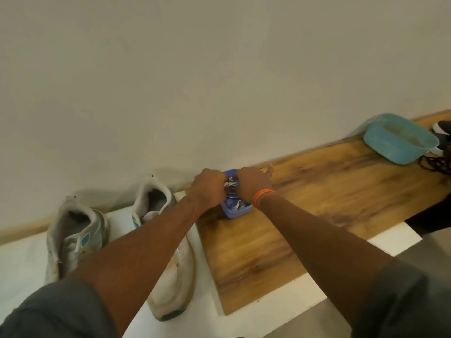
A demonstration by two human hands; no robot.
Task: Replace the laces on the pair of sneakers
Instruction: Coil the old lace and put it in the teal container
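I see the table (317,203) along a wall, and two white sneakers (168,252) on its left end, seemingly without laces. My left hand (210,189) and right hand (252,184) meet over a small blue tray (235,212), both pinching white laces (230,184). I judge relacing hasn't begun; both shoes remain.

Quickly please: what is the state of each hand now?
Left hand: closed, pinching the white laces above the blue tray.
Right hand: closed, gripping the same laces.
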